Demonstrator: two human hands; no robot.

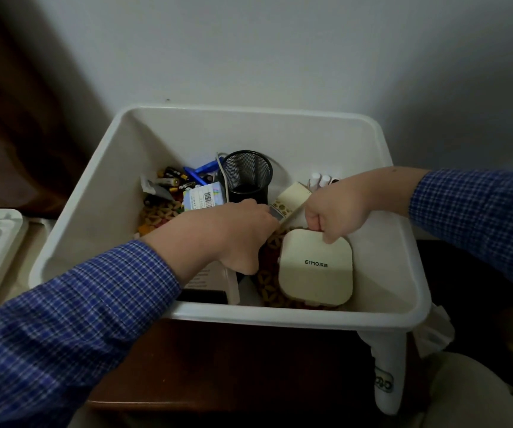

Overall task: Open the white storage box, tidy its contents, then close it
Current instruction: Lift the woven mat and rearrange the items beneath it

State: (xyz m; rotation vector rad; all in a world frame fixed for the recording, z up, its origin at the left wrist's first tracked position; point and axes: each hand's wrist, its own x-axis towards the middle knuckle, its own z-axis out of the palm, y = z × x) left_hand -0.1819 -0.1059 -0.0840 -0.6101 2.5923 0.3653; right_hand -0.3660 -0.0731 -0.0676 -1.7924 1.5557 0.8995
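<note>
a pale grey wall [279,47] rises behind the scene, meeting a dark brown wooden panel [17,103] at the left. below, a dark brown wooden surface [233,366] sits in shadow. at the lower right, a white sock with a dark printed mark [386,375] points downward beside crumpled white paper [434,332], with a rounded beige shape [471,396] in the corner, too dim to identify.

White storage box [403,242], blue-and-white checked sleeves [73,319], black mesh pen cup [249,177], cream square case [316,270] with dark lettering, blue pens [204,168], yellow-and-black batteries [173,177], dark brown counter [233,366], pale grey wall [279,50]
</note>
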